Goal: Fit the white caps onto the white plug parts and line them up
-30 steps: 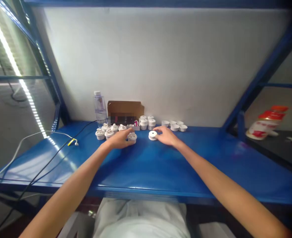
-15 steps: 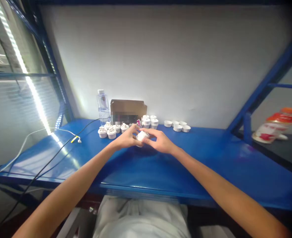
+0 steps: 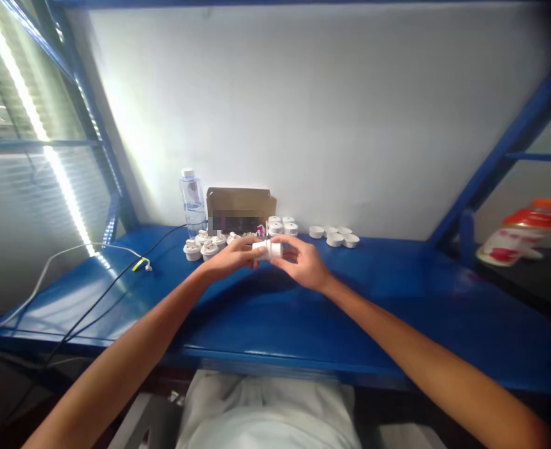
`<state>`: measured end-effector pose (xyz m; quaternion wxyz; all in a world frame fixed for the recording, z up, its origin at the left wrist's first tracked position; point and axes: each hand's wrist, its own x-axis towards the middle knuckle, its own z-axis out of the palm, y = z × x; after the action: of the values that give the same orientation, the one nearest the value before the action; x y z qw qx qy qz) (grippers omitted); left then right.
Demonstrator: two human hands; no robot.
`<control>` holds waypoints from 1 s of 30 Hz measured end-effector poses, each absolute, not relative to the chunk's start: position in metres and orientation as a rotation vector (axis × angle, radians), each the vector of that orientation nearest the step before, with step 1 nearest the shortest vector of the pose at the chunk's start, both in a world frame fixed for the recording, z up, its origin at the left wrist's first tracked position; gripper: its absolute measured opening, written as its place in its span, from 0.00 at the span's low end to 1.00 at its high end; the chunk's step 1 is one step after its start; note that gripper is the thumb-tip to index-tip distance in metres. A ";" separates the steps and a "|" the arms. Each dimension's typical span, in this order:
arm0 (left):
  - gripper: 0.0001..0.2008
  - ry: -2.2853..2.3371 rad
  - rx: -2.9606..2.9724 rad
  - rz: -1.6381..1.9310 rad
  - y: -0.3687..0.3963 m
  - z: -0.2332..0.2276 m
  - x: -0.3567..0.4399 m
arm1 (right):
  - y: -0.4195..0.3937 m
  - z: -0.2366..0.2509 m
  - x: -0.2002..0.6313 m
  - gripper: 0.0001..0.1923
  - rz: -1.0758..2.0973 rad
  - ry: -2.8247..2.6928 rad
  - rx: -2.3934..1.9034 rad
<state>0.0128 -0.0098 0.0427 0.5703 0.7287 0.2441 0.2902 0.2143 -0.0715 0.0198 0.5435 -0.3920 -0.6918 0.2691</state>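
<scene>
You had the white part [image 3: 268, 250] lifted off the bench [image 3: 275, 318], pinched between both hands, long axis running left-right. Left hand [image 3: 231, 257] gripped its left end, right hand [image 3: 301, 262] its right end with the cap side; both closed on it, equally near. Behind it: row of white fittings [image 3: 204, 246] by the bottle [image 3: 192, 202], box [image 3: 240, 209], stacked caps [image 3: 278, 226], shallow cups [image 3: 334, 236] to the right.
</scene>
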 end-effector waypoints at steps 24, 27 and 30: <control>0.26 0.622 1.907 0.883 -0.002 0.033 0.020 | -0.054 0.007 0.224 0.21 0.567 -1.635 -0.918; 0.26 0.582 1.901 0.749 -0.006 0.040 0.016 | -0.060 0.014 0.229 0.20 0.234 -1.815 -0.874; 0.20 0.551 1.891 0.641 -0.009 0.045 0.016 | -0.064 0.023 0.231 0.14 0.053 -1.917 -0.766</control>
<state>0.0162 -0.0089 0.0448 0.5099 0.7853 0.2290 0.2662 0.2313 -0.0639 0.0230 0.5127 -0.3187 -0.7969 0.0222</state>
